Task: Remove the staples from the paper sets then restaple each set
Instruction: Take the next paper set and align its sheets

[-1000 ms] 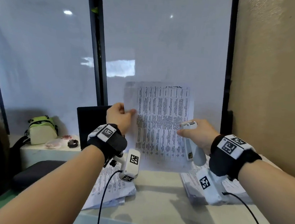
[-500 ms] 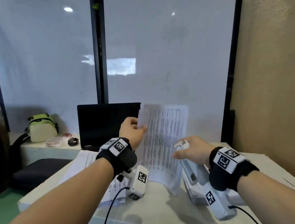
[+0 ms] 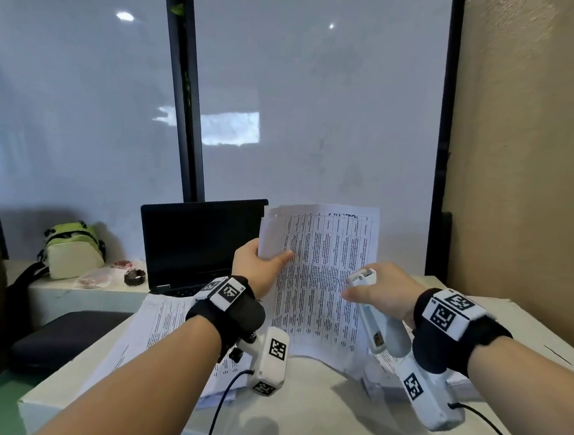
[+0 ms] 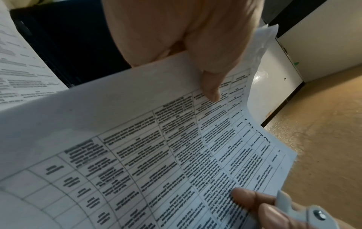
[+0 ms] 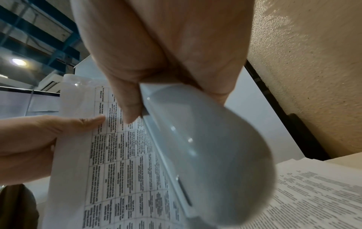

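Fingers: left hand (image 3: 257,266) pinches the upper left edge of the paper set (image 3: 322,278), thumb on the printed face. Right hand (image 3: 381,293) clenches a grey stapler (image 3: 373,323) against its right edge. Sheet upright, bottom touching the table (image 3: 314,422). Beyond the fingers: laptop (image 3: 201,241), loose papers (image 3: 164,324).

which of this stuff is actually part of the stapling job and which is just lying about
Part of the job:
- paper set, held upright by the left hand
- grey stapler, gripped in the right hand
- paper pile on the left
- paper pile on the right

Just lying about:
- laptop
- green bag
- dark pouch
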The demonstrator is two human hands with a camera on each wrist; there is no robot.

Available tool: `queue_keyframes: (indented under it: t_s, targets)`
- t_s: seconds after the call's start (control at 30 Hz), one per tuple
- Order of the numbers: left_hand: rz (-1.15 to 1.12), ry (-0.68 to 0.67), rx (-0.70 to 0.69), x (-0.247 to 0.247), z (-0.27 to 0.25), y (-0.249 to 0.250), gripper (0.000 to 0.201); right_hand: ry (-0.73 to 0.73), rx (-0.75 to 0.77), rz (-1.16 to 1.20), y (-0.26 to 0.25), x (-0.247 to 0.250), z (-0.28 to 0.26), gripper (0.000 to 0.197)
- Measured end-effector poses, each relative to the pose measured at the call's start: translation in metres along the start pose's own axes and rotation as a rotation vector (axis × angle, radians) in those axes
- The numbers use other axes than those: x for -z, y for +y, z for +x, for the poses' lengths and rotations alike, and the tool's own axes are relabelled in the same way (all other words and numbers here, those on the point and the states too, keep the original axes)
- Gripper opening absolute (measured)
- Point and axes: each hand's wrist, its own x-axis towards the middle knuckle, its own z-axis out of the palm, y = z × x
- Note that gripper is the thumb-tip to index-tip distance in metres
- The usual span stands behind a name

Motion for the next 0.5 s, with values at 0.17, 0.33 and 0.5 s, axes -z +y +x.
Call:
queue_keyframes:
  t_s: [0.17, 0.33, 0.5]
  targets:
    - [-0.065, 0.142, -0.005, -0.005, 0.0, 0.005, 0.034, 0.064, -0.005, 0.071, 0.004, 0.005, -0.001, 0.02]
    - [0.053, 0.211, -0.179, 0.001, 0.003, 0.024, 0.039, 0.027, -0.011, 0.029, 0.003, 0.004, -0.002, 0.023]
    - [0.114, 0.261, -0.223, 0.014, 0.011, 0.044, 0.002, 0.04, -0.003, 0.048, 0.001, 0.004, -0.003, 0.021]
